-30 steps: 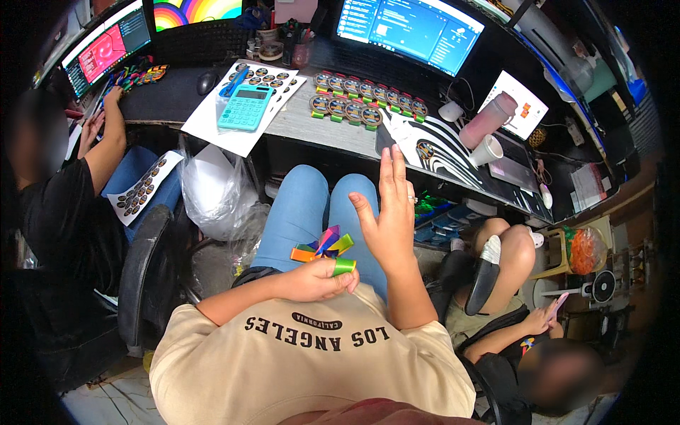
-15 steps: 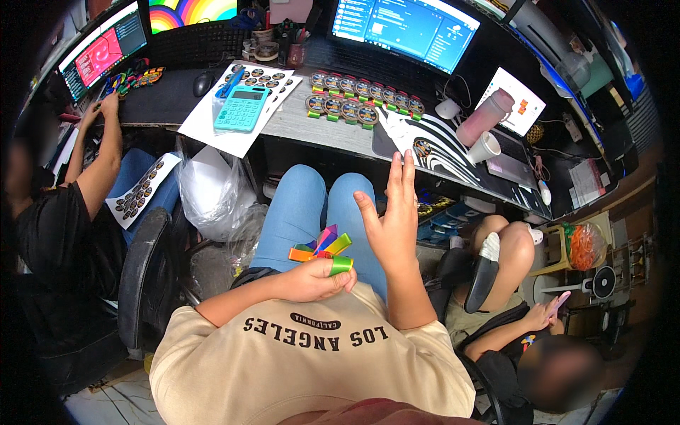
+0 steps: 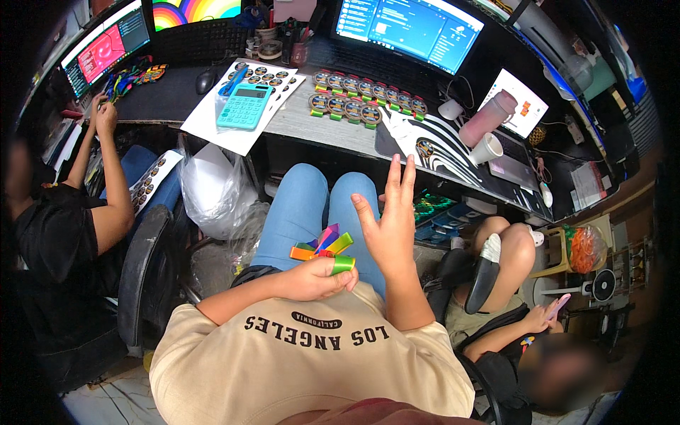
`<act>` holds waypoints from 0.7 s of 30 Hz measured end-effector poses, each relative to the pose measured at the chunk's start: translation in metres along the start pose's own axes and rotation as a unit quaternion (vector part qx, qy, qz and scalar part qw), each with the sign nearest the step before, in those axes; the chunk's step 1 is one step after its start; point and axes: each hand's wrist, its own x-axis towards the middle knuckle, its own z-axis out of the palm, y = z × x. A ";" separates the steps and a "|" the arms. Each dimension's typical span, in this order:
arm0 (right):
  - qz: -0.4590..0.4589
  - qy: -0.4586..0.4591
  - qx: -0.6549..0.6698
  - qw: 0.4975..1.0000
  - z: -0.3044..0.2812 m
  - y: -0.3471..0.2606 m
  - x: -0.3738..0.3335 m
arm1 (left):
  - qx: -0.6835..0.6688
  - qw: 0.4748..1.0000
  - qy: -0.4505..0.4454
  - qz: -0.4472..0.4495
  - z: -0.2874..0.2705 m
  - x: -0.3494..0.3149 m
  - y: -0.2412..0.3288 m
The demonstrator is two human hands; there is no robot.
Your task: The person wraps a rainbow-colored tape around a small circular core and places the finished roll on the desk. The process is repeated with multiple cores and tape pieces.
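Moved: the fingers of the right grip [image 3: 391, 237] have spread apart since the earlier frame; at left, a co-worker's forearm [image 3: 116, 170] has come across part of a sticker sheet [image 3: 152, 180].
Left grip [image 3: 312, 280]: clenched on a ribbon bundle [image 3: 327, 244], held above the lap just in front of the cream shirt [image 3: 312, 375].
Ribbons: orange, purple, blue and green strips fan out toward the knees, a curled green end [image 3: 344, 264] beside the thumb.
Right grip: released, raised beside the right thigh, thumb apart, two fingers pointing toward the desk [image 3: 297, 127].
Badges: two rows of round dark badges [image 3: 346, 108] with ribbon pieces lie mid-desk; a single round one [image 3: 425, 147] lies on the zebra-striped mat [image 3: 453, 157].
Left of the badges: a turquoise calculator [image 3: 243, 108] and a blue pen [image 3: 234, 81] on white sheets [image 3: 219, 138].
Right of the badges: a pink tumbler [image 3: 487, 119] and a white cup [image 3: 486, 149], near a laptop [image 3: 511, 173].
Far right: another person holds a pink phone [image 3: 559, 304].
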 end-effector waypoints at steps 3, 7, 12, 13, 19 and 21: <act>-0.004 -0.093 0.049 0.994 -0.005 0.000 -0.001 | 0.002 1.000 0.006 -0.007 -0.003 -0.002 0.003; -0.232 -0.294 0.244 0.894 -0.015 0.013 0.002 | 0.028 0.999 0.006 -0.026 -0.011 -0.007 0.010; 0.037 -0.494 0.506 0.706 0.001 0.019 -0.016 | 0.037 0.997 -0.072 -0.020 -0.019 -0.007 0.015; 0.022 -0.479 0.489 0.728 0.004 0.022 -0.018 | 0.013 0.996 -0.078 -0.051 -0.018 -0.009 0.017; 0.030 -0.508 0.465 0.724 -0.001 0.031 -0.015 | 0.134 0.985 -0.020 -0.106 -0.019 -0.015 0.038; 0.015 -0.521 0.416 0.745 -0.005 0.032 -0.013 | 0.164 0.980 0.005 -0.114 -0.016 -0.015 0.042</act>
